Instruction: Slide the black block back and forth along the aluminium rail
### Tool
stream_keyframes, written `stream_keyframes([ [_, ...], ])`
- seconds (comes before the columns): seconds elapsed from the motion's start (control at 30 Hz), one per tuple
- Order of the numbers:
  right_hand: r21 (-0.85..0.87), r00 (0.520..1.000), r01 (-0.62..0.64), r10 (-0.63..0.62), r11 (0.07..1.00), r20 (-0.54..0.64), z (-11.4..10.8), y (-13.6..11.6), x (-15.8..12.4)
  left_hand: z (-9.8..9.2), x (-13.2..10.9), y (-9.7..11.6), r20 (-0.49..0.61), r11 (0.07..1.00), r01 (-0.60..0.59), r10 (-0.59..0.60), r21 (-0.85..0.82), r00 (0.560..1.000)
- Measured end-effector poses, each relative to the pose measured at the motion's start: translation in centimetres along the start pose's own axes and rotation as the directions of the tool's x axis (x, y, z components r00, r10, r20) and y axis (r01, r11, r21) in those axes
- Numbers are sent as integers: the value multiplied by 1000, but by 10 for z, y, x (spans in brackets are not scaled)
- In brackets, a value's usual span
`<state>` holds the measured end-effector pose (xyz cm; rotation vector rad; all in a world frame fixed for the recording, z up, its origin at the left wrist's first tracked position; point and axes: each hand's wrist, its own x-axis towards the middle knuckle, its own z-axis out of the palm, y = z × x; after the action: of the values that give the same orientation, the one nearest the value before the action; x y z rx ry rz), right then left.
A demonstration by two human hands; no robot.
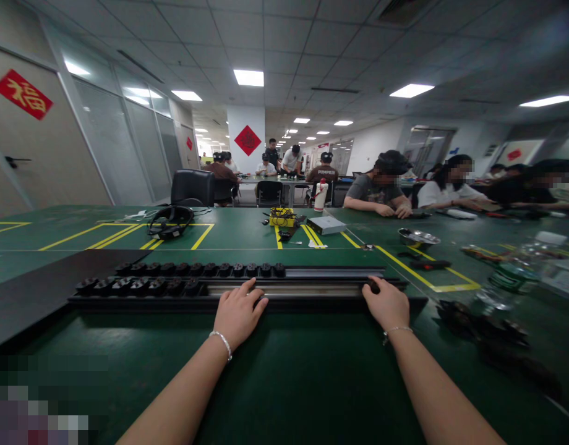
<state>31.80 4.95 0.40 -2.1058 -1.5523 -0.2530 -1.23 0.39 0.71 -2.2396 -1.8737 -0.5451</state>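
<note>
A long black power track [312, 301] lies across the green table in front of me, its channel partly bare. Round black socket modules [140, 284] sit in a row in its left part. Behind it is a second track [335, 272] with more modules along its left and middle. My left hand [238, 312] rests on the front track just right of the module row, fingers spread and holding nothing. At the track's right end, my right hand [389, 303] has thumb and fingers around a small black socket module [373, 285], mostly hidden by the fingers.
A dark flat panel [29, 303] lies at left. Further back are a black headset [171, 221], a yellow box [282, 216], a grey box [326, 224] and a metal bowl [419, 237]. A water bottle [511, 278] and dark items [483, 324] lie right. Co-workers [381, 185] sit beyond.
</note>
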Motion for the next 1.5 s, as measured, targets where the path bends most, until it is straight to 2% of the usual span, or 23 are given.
stream_keyframes([
  [0.33,3,1000,-7,7,1000,29,-3,-1,0,-1,1,0,9,1000,3,-3,-13,1000],
  [1.1,16,1000,-8,8,1000,3,0,2,1,-3,0,2,25,999,25,-25,-25,999],
  [1.5,58,999,-48,47,997,17,-2,1,1,-1,0,0,7,1000,5,-5,-25,1000],
])
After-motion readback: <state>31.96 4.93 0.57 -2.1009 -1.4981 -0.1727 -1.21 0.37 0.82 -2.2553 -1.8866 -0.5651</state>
